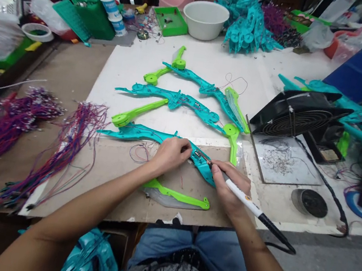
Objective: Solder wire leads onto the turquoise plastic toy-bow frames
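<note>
Your left hand (169, 154) rests fingers-down on the teal toy bow (153, 136) lying near the front edge of the tabletop (110, 165), grip pinched shut on a thin wire at the bow's middle; your right hand (229, 186) has its grip closed pen-style round the white soldering iron (243, 198), tip touching the bow just beside your left fingers. Two more teal/green bows (179, 101) lie further back toward the tabletop's centre, a green limb piece (178, 195) sits by the front edge betw. your wrists, wire bundles (61, 153) at the left edge, black fan (297, 113) at the right.
</note>
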Demonstrator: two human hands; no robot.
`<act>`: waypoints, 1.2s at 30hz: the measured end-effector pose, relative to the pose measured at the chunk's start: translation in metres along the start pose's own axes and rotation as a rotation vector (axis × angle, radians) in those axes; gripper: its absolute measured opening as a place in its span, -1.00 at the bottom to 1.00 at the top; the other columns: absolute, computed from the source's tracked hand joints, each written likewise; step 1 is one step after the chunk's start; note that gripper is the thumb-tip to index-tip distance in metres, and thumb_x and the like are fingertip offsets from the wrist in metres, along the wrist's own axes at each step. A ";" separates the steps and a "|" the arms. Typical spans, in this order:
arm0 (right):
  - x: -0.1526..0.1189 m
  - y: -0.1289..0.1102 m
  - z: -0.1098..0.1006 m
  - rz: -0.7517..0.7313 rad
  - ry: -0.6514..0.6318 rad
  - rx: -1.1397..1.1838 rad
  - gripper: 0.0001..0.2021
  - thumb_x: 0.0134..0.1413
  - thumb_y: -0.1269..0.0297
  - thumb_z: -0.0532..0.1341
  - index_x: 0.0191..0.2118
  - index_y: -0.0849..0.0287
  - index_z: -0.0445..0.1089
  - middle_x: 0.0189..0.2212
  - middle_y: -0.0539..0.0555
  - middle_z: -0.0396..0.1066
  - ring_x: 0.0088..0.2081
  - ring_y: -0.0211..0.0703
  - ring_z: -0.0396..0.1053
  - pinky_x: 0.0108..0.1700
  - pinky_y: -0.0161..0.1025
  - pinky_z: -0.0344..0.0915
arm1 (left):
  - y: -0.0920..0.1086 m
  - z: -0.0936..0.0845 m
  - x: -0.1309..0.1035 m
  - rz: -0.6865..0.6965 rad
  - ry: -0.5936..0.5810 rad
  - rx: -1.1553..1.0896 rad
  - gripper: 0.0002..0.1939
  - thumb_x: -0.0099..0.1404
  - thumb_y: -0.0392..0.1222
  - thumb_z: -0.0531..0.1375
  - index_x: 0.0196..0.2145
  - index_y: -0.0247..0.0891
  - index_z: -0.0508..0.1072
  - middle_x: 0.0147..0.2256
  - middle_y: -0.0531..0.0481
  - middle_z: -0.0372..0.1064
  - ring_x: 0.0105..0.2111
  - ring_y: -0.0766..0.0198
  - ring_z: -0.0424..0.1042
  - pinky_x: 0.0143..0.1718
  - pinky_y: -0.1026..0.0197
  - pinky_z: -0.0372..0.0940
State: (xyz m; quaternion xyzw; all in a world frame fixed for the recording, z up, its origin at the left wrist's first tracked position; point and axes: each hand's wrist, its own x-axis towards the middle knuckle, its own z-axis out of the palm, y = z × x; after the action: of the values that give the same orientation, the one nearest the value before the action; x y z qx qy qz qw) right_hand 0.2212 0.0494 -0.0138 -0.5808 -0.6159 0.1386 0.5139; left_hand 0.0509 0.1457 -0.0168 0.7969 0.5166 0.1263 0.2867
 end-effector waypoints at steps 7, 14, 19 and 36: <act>0.001 0.000 0.001 -0.032 -0.047 0.025 -0.90 0.13 0.39 0.21 -0.31 0.16 0.50 -0.38 0.05 0.56 -0.36 -0.20 0.51 -0.28 -0.26 0.44 | -0.001 0.000 0.001 0.016 -0.015 0.009 -0.81 0.22 -0.24 0.10 -0.37 -0.24 0.54 -0.45 0.01 0.50 -0.47 0.26 0.36 -0.43 0.26 0.09; 0.000 0.003 0.002 -0.045 -0.032 0.022 -0.88 0.15 0.39 0.19 -0.31 0.16 0.50 -0.39 0.06 0.55 -0.37 -0.20 0.50 -0.30 -0.25 0.43 | -0.001 -0.001 0.001 0.020 -0.018 -0.003 -0.81 0.22 -0.25 0.11 -0.38 -0.25 0.54 -0.46 0.01 0.49 -0.47 0.27 0.35 -0.43 0.26 0.09; 0.000 0.003 0.001 -0.082 -0.044 0.042 -0.87 0.14 0.44 0.19 -0.31 0.17 0.49 -0.39 0.07 0.54 -0.37 -0.21 0.49 -0.30 -0.24 0.42 | -0.001 -0.001 0.001 0.019 -0.019 -0.012 -0.82 0.22 -0.25 0.11 -0.39 -0.25 0.53 -0.46 0.01 0.48 -0.49 0.28 0.33 -0.44 0.27 0.08; -0.003 0.006 0.001 -0.122 -0.038 0.043 -0.85 0.13 0.48 0.19 -0.28 0.16 0.49 -0.39 0.07 0.54 -0.36 -0.20 0.48 -0.29 -0.22 0.41 | -0.003 0.000 0.001 0.034 -0.022 -0.004 -0.81 0.22 -0.24 0.10 -0.39 -0.24 0.53 -0.46 0.01 0.48 -0.48 0.28 0.34 -0.43 0.26 0.09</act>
State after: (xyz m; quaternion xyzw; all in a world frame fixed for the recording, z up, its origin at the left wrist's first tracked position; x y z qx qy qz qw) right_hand 0.2227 0.0486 -0.0202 -0.5285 -0.6566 0.1310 0.5220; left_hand 0.0493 0.1478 -0.0190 0.8063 0.4997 0.1233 0.2915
